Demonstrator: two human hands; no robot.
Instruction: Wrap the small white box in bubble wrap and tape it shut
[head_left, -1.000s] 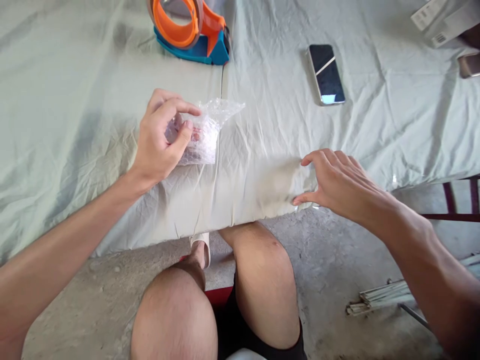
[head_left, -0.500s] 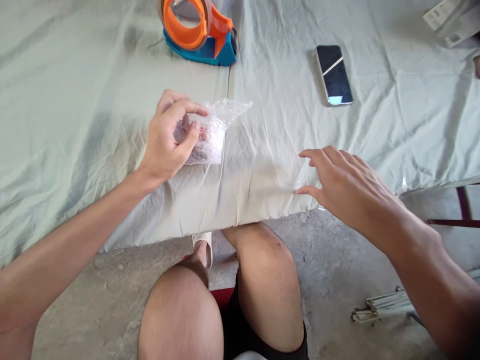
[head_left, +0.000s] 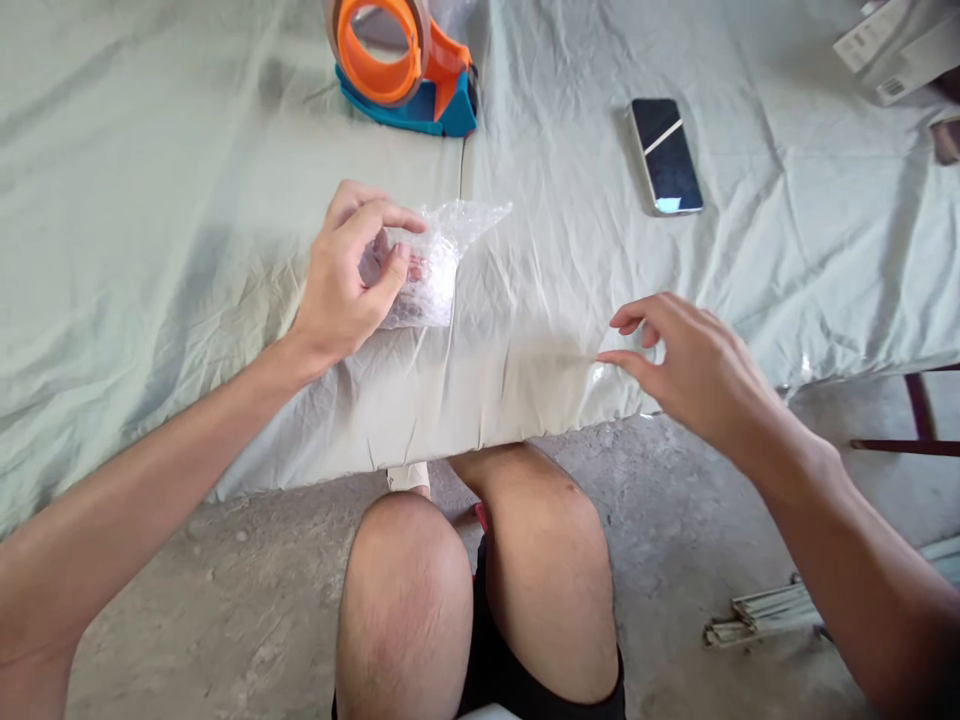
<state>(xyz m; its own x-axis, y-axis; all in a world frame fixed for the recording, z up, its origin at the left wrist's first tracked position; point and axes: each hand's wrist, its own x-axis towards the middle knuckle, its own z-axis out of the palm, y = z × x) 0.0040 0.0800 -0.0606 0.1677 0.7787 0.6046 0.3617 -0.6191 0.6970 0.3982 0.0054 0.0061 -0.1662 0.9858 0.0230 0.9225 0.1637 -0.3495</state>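
My left hand [head_left: 352,270] rests on a small package in bubble wrap [head_left: 431,290], its fingers curled over the left side. Something reddish shows faintly through the wrap, and a loose, pointed flap sticks out to the right. Near the table's front edge, my right hand [head_left: 686,355] hovers with thumb and forefinger apart and nothing visible held between them. Small clear glints lie just below its thumb; I cannot make out what they are.
An orange and blue tape dispenser [head_left: 442,105] stands at the back. A phone [head_left: 667,155] lies right of centre on the pale tablecloth [head_left: 187,150]. White boxes [head_left: 885,50] sit at the far right. Below are my knees [head_left: 409,590] and a bundle of thin rods [head_left: 772,612].
My right hand's thumb and forefinger have drawn closer together. My left knee has shifted right. The left hand stays on the package while the view shifts slightly.
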